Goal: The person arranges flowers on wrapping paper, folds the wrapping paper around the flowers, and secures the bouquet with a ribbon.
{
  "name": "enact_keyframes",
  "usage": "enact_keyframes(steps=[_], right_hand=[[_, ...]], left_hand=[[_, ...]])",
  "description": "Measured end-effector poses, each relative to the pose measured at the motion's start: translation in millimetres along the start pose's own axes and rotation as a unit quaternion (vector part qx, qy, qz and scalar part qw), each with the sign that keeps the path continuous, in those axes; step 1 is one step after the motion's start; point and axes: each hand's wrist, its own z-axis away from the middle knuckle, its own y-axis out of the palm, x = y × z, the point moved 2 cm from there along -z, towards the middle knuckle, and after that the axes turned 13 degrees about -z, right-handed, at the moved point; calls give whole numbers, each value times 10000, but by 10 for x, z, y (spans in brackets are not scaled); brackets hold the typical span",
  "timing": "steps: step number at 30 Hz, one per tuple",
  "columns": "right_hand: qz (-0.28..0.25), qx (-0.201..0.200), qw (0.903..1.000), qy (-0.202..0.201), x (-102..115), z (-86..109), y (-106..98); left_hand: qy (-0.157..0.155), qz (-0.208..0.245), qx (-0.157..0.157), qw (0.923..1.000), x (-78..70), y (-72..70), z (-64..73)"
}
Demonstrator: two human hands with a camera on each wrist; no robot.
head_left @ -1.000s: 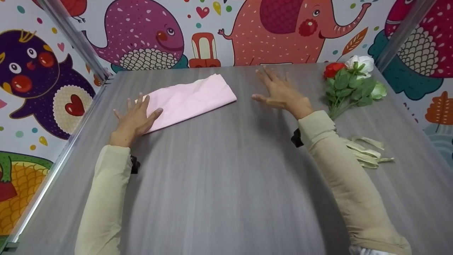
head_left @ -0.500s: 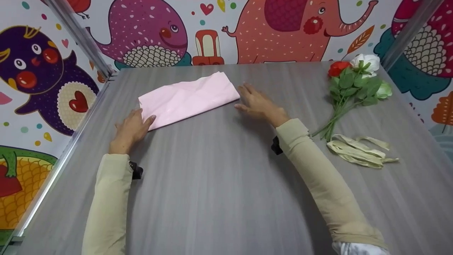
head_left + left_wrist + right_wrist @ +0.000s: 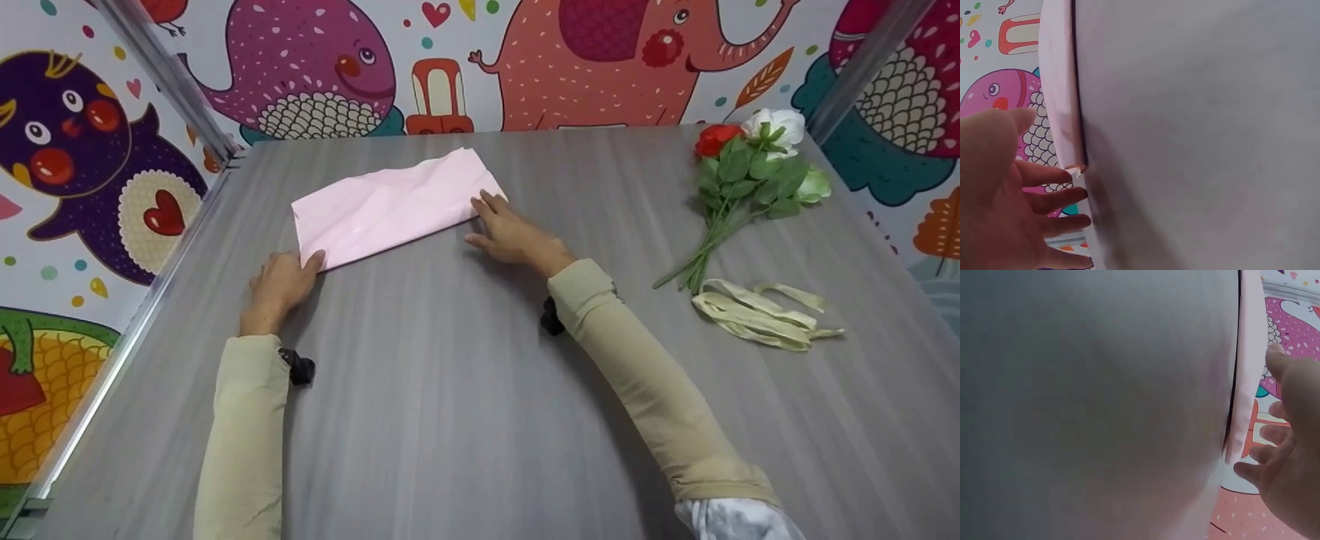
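Observation:
A folded pink sheet (image 3: 390, 202), smooth and paper-like with soft creases, lies aslant on the grey table toward the back. At its left end is my left hand (image 3: 281, 289), the thumb over the near corner and the fingers along the short edge. In the left wrist view those fingers (image 3: 1053, 225) are spread and fairly straight, right at the sheet's end. My right hand (image 3: 517, 236) reaches over the sheet's right end, fingertips on top and thumb near the front edge. The right wrist view shows this hand (image 3: 1292, 439) with loosely bent fingers beside the sheet.
To the right lies a bunch of artificial-looking flowers (image 3: 757, 169), red, white and pale green, with stems toward me. Nearer to me is a loose pale-green ribbon (image 3: 757, 315). A cartoon-printed wall (image 3: 450, 45) borders the table (image 3: 420, 390) at the back and sides.
My right hand has come left and down from beside the sheet onto its right end. My left hand has drawn back from the sheet's top to its near left corner.

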Motion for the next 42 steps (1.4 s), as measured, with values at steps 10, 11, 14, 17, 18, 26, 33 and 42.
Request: enact_keyframes(steps=[10, 11, 14, 17, 18, 26, 33, 42], right_hand=[[274, 439, 9981, 327, -2, -71, 35], [283, 493, 9975, 414, -2, -73, 43], [314, 628, 9956, 627, 7, -71, 60], [343, 755, 9938, 744, 18, -57, 47], [340, 787, 9934, 756, 19, -48, 34], [109, 904, 9932, 720, -30, 59, -136], [-51, 705, 9967, 390, -52, 118, -303], [-104, 215, 9997, -5, 55, 267, -541]], left_hand=[[-451, 636, -180, 9968, -74, 36, -10], [-516, 665, -189, 9963, -82, 44, -12], [-698, 854, -290, 9935, -99, 55, -15], [-863, 1284, -519, 9866, -109, 41, -16], [-907, 1469, -613, 9831, -118, 32, -13], [-1035, 2485, -1264, 9548, -245, -38, 53], [-319, 2663, -1715, 9480, -409, -41, 88], [1222, 2959, -1590, 9339, -788, 3, 205]])
